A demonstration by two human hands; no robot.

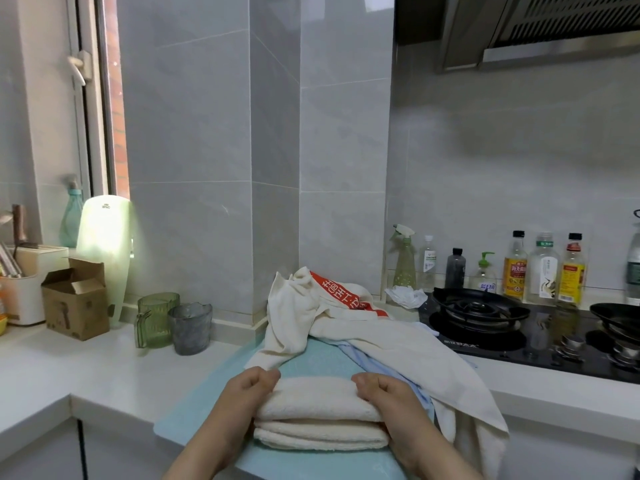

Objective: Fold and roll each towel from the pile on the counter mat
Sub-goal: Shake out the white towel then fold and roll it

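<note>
A cream towel, folded into a thick band, lies on the light blue counter mat near the front edge. My left hand grips its left end with curled fingers. My right hand grips its right end the same way. Behind it sits the pile of towels: a cream one with a red printed band on top, a pale blue one underneath, and a cream one that drapes over the counter's front edge on the right.
A black gas hob with a pan lies to the right, with bottles along the wall behind it. On the left stand a green mug, a grey cup, a cardboard box and a white cutting board.
</note>
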